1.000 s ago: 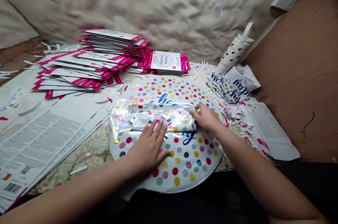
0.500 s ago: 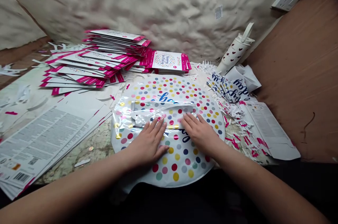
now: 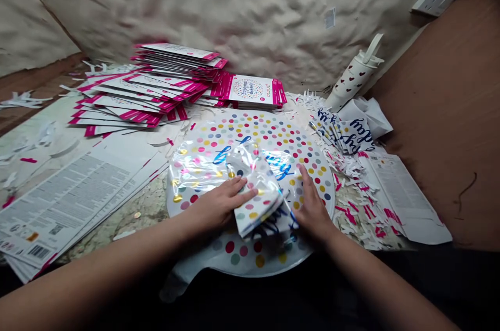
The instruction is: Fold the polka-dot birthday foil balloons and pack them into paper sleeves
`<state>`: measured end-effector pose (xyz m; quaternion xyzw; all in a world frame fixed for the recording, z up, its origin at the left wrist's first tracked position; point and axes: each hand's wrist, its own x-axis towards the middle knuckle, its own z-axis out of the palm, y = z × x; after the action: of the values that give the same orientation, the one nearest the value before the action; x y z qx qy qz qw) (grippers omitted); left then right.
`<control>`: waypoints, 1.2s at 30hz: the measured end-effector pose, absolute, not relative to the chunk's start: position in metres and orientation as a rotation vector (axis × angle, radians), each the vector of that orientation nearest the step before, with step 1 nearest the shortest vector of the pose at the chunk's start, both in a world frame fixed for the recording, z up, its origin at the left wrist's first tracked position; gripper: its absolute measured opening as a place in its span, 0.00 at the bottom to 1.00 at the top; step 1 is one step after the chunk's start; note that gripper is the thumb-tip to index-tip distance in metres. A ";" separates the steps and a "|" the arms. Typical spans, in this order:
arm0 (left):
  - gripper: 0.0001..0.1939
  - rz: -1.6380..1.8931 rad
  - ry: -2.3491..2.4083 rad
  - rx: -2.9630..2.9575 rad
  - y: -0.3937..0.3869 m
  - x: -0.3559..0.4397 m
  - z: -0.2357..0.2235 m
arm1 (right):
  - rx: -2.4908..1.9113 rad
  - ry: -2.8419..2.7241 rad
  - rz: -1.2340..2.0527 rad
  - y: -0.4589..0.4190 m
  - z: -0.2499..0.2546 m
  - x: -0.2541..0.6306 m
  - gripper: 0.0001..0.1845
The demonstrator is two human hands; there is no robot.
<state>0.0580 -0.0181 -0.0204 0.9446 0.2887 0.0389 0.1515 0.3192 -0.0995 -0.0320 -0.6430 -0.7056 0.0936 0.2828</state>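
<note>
A flat round foil balloon point(image 3: 242, 258) with coloured dots and blue lettering lies before me, its neck toward the lower left. Over its middle is a folded foil balloon point(image 3: 260, 190), tilted, with dots and blue script on its folds. My left hand point(image 3: 219, 202) grips the left side of this folded piece, fingers across its face; the thumb is hidden. To the right, my right hand point(image 3: 313, 211) is open, fingers up and thumb apart, close beside the folded balloon's right edge. Whether the right thumb touches it I cannot tell.
Pink-edged packets point(image 3: 128, 94) are piled at the back left, beside another packet stack point(image 3: 250, 90). Printed card sleeves point(image 3: 74, 193) lie at left. On the right are folded balloons point(image 3: 346, 130), paper scraps point(image 3: 355, 211), a white card sleeve point(image 3: 406, 195) and a heart-patterned tumbler point(image 3: 353, 78).
The folded balloon, flat and lengthwise under both hands before, is now raised, turned and in my left hand. My right hand has come off it to the right. The view has shifted slightly.
</note>
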 end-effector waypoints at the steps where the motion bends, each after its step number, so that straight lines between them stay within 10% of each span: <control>1: 0.27 0.078 0.759 2.741 -0.019 0.058 -0.020 | -1.702 -1.923 0.246 -0.096 -0.036 0.323 0.52; 7: 0.28 0.017 0.591 2.839 -0.022 0.059 -0.023 | -0.900 -2.644 0.072 -0.071 -0.022 0.325 0.33; 15: 0.15 0.254 0.902 2.306 -0.015 0.055 -0.001 | -1.375 -2.189 1.143 -0.046 -0.009 0.323 0.10; 21: 0.18 -0.022 1.353 1.447 0.032 0.083 0.014 | -1.898 -1.656 1.130 -0.016 -0.001 0.314 0.22; 27: 0.18 -0.013 1.374 1.311 0.043 0.091 0.002 | -1.717 -2.181 0.287 -0.020 0.001 0.270 0.20; 36: 0.20 0.118 1.277 0.960 0.041 0.074 0.034 | -1.927 -2.299 0.529 -0.017 -0.025 0.266 0.40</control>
<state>0.0742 0.0411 0.0335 0.4303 0.5723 0.0527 0.6960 0.2663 -0.0165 -0.0247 -0.6320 -0.7538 0.1735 0.0478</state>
